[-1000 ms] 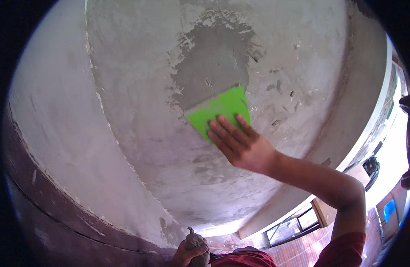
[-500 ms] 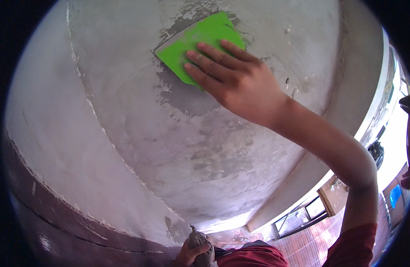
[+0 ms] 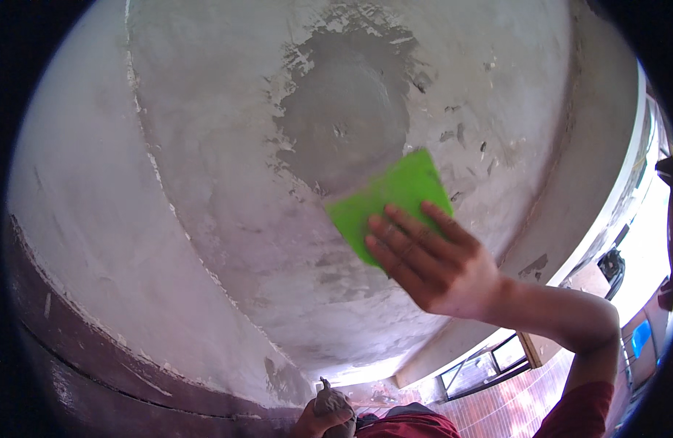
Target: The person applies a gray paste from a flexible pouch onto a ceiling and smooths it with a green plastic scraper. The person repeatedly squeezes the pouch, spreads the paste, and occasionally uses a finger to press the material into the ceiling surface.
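Note:
My right hand (image 3: 446, 266) grips a flat green plastic putty spreader (image 3: 395, 208), its fingers laid along the face and the thumb hidden behind. The spreader's far edge lies at the lower end of a darker grey patch of wet putty (image 3: 344, 102) on the pale wall (image 3: 227, 182). Down at the bottom edge, close to my body, my left hand (image 3: 314, 423) is closed round a lump of grey putty (image 3: 335, 410) with a pointed top.
A raised, chipped seam (image 3: 165, 197) runs down the wall on the left. Below it is a dark maroon band (image 3: 95, 365). To the right stands a projecting edge (image 3: 563, 197), with a window frame (image 3: 490, 365), a tiled floor (image 3: 512, 394) and a blue object (image 3: 641, 339) beyond.
My right hand has drawn the spreader down and slightly right across the wall, uncovering the broad wet putty patch. My left hand stays low with the putty lump.

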Action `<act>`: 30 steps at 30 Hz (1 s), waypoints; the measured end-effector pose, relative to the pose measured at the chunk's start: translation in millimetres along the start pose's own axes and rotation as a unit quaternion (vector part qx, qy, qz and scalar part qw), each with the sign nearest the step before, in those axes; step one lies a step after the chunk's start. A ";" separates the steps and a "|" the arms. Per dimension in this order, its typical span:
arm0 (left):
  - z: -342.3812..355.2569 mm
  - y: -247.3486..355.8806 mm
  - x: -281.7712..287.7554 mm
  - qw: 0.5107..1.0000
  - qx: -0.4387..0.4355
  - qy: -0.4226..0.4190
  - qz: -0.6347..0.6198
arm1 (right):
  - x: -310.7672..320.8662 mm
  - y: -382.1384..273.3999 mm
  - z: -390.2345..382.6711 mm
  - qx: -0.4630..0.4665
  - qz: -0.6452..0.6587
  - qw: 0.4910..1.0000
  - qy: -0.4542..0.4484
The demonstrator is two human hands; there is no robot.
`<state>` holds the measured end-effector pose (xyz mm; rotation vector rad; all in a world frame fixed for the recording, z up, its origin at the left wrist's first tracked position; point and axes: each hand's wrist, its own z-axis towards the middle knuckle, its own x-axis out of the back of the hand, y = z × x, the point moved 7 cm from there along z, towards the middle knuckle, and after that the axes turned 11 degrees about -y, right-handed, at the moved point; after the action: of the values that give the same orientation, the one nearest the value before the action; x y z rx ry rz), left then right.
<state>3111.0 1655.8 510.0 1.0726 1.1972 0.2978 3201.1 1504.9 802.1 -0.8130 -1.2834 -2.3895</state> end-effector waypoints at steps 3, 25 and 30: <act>-0.8 -4.7 2.9 1.000 0.019 0.005 -0.010 | 28.7 35.8 20.7 -0.063 -0.045 0.995 0.061; 1.4 -1.2 -3.0 1.000 0.015 0.012 -0.007 | -23.3 -45.9 33.8 -0.005 0.027 0.999 -0.027; -0.5 -0.6 -5.1 1.000 0.007 0.016 -0.011 | 35.9 4.7 43.8 -0.074 -0.009 0.989 0.126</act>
<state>3108.4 1652.2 512.6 1.0698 1.2401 0.2911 3189.7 1538.7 846.3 -0.5165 -1.0292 -2.5285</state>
